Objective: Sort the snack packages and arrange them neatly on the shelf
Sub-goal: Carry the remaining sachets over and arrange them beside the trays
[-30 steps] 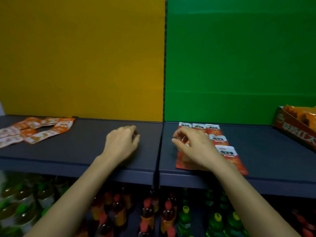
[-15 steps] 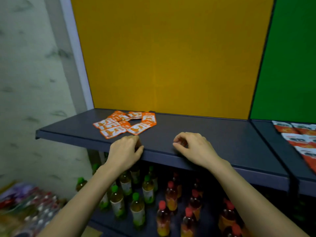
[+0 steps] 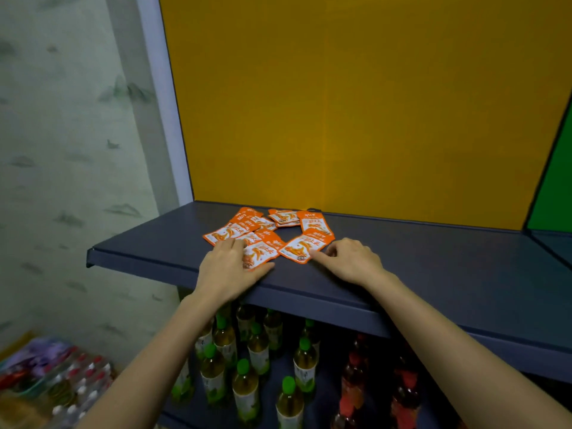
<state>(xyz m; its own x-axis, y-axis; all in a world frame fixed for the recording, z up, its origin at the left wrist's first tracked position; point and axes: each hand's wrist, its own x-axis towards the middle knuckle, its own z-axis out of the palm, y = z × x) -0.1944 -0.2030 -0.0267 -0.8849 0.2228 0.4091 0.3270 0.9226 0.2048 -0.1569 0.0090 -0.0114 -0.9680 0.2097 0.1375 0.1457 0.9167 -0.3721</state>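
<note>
Where left hand (image 3: 226, 270) presses flat — glossy orange sachets (image 3: 314, 226), matte slate shelf (image 3: 433, 264).

White characters on orange snack packets (image 3: 305, 247), none legible.

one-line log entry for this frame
left hand: flat on orange packets | right hand: at near packet edge, grip unclear | packets: scattered, overlapping on grey shelf
</note>
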